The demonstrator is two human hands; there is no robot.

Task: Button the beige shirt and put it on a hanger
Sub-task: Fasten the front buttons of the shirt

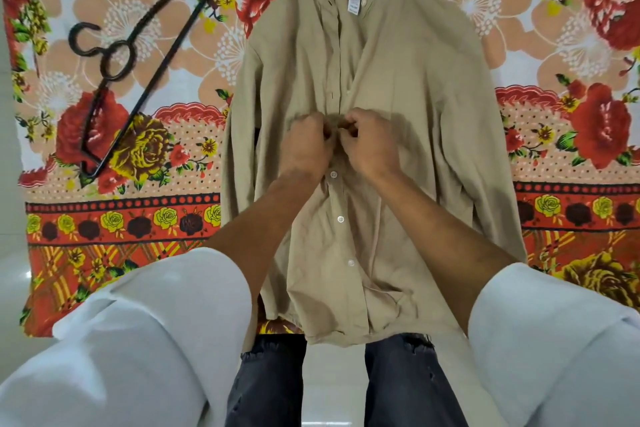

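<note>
Fingers of the left hand and right hand curl tight, knuckles nearly touching, pinching the shirt front edges between them. Three buttons run in a line just below the fingers; the collar lies far beyond them. Well left, the hanger lies apart from the shirt on the cloth.

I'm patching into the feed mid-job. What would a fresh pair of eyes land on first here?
The bright floral cloth catches the eye first, with the beige shirt spread flat across its middle, collar at the far end. The left hand and right hand both pinch the shirt's front at mid-chest, and the buttons below them are already fastened. A black hanger lies untouched on the cloth to the left of the shirt.
</note>
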